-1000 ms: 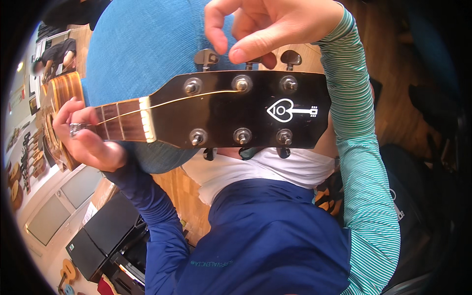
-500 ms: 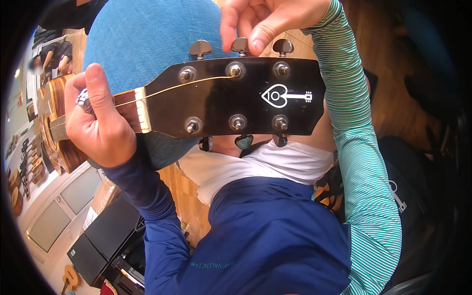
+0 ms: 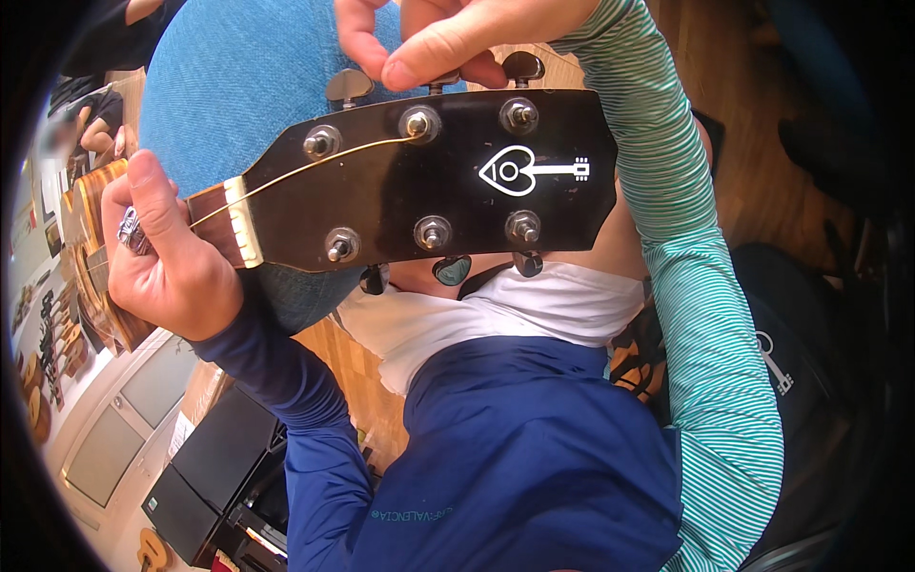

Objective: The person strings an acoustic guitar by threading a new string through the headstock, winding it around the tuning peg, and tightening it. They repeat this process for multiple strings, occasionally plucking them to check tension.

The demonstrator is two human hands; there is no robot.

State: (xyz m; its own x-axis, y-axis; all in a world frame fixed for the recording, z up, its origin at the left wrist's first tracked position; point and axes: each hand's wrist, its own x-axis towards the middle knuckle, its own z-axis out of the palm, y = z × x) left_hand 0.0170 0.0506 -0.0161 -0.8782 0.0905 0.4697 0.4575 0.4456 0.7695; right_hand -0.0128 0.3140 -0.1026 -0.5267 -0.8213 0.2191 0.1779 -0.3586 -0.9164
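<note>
Guitar head (image 3: 381, 195), dark and glossy, lies at 12 o'clock in my view, its neck (image 3: 223, 240) pointing toward 9 o'clock. I judge it stiff and hard, a bit slippery, with the weight off toward the body, so I would take hold around the neck. The thin string (image 3: 305, 165) looks light, springy and easy to kink; I would pinch it near the white strip (image 3: 242, 224). The small knobs (image 3: 351, 88) should suit thumb and finger.

My right hand (image 3: 457, 38) bends about the middle knob (image 3: 442, 82) on the 12 o'clock edge; I cannot tell whether it is clamped. My left hand (image 3: 181, 257), at 9 o'clock, curls at the neck where the string meets it; whether it pinches anything I cannot tell.

I count one string, one strip, six knobs (three at 12 o'clock, three at 6), six posts (image 3: 322, 143) and one ring (image 3: 132, 232).
</note>
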